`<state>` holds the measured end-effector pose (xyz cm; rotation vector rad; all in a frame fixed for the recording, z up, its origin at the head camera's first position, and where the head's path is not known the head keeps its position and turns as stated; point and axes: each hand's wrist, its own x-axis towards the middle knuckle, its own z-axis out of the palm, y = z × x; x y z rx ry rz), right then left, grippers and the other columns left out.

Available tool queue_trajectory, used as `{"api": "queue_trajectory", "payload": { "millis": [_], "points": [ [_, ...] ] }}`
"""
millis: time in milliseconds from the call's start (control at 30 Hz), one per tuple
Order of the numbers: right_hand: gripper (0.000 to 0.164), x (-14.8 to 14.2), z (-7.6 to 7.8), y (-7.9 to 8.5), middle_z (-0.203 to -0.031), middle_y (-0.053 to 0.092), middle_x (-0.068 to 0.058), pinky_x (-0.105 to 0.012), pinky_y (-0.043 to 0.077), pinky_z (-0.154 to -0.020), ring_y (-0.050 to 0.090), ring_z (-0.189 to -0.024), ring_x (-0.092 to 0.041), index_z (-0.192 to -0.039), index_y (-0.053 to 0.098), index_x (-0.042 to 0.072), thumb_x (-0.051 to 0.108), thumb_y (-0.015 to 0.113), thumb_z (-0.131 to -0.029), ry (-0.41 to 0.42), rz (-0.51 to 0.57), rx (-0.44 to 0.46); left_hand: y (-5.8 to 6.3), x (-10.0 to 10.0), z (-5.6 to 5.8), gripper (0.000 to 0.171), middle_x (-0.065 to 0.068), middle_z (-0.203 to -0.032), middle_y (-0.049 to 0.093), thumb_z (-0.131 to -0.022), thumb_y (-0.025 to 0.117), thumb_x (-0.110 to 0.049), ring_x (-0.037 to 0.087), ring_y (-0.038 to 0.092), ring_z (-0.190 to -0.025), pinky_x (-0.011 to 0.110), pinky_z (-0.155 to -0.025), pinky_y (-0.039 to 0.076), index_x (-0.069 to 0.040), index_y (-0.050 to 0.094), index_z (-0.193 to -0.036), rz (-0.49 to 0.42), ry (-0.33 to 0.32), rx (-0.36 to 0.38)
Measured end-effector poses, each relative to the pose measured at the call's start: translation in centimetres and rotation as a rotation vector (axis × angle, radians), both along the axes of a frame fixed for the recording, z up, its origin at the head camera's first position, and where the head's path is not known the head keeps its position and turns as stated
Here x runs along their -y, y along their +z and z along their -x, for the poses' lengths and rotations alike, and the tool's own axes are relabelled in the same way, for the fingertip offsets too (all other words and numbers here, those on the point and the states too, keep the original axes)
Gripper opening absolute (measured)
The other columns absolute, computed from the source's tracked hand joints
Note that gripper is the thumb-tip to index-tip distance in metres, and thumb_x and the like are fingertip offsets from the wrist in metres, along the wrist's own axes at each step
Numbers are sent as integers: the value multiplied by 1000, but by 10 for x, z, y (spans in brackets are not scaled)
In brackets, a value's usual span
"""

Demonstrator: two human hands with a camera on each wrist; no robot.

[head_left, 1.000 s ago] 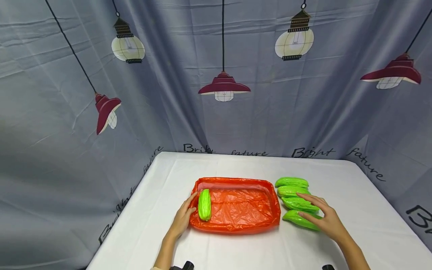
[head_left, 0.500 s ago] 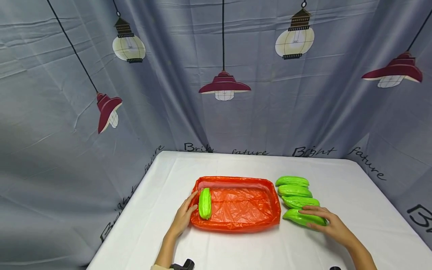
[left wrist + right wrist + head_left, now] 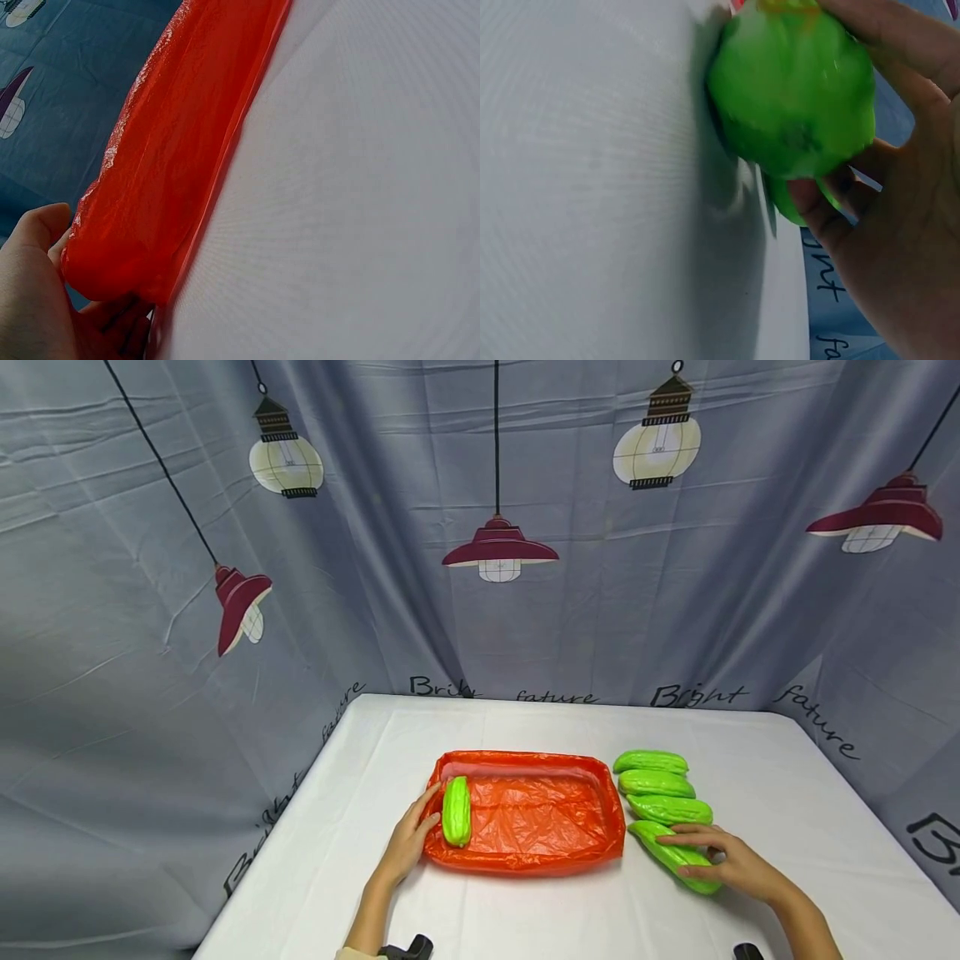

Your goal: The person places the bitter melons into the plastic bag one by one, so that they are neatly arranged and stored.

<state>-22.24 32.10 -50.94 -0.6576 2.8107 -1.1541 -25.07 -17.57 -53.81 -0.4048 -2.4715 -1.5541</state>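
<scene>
Beside the red tray (image 3: 540, 814), on its right, the right hand (image 3: 738, 864) grasps the nearest gourd (image 3: 667, 855), with the thumb on one side and the fingers on the other. This gourd lies at a slant, one end pointing toward the tray and the other toward the person's side of the white table (image 3: 525, 922); I cannot tell whether that closer end touches the table. Judging by this hold, the step in hand seems to be picking up the nearest gourd. The next move appears to call for a firm grip and a clean lift, without nudging the third gourd (image 3: 670, 810) just behind; the glossy skin may be slippery.

The tray, which looks covered in thin shiny plastic, holds the inside gourd (image 3: 456, 812). It lies near the left wall, pointing away from the person, and wrinkled plastic shows over the floor to its right. At that same end, the left hand (image 3: 406, 841) touches the tray's edge; I cannot tell whether it pinches the rim or merely steadies it. Outside the tray, the second gourd (image 3: 657, 784) and the far gourd (image 3: 650, 762) continue the row beyond the third gourd.
</scene>
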Motion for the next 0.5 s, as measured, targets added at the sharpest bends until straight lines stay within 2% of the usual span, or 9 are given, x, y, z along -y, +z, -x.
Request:
{"api": "queue_trajectory", "payload": {
  "millis": [133, 200, 333, 500],
  "points": [
    [44, -1, 2, 1, -125, 55, -13, -41, 43, -73, 40, -108, 7, -121, 63, 23, 27, 73, -78, 43, 4, 57, 21, -6, -12, 45, 20, -140, 38, -96, 47, -13, 40, 31, -129, 57, -103, 22, -8, 39, -140, -2, -6, 21],
    [46, -1, 3, 0, -125, 55, -10, -46, 43, -74, 40, -108, 8, -122, 62, 23, 28, 73, -78, 58, 10, 70, 22, -6, -11, 45, 20, -140, 38, -96, 47, -12, 40, 31, -129, 57, -103, 22, -8, 39, -141, 1, -8, 22],
    [47, 0, 2, -3, -125, 55, -5, -40, 44, -75, 41, -108, 7, -124, 60, 22, 28, 72, -79, 62, 11, 73, 22, -5, -11, 45, 21, -139, 39, -96, 47, -12, 40, 32, -128, 58, -102, 23, -9, 38, -141, 2, -10, 26],
    [46, 1, 1, -5, -124, 56, -1, -39, 45, -76, 43, -108, 6, -124, 60, 21, 27, 72, -79, 52, 21, 76, 23, -6, -12, 46, 21, -139, 39, -96, 47, -13, 41, 31, -128, 59, -101, 23, -9, 38, -141, 0, -12, 36]
  ]
}}
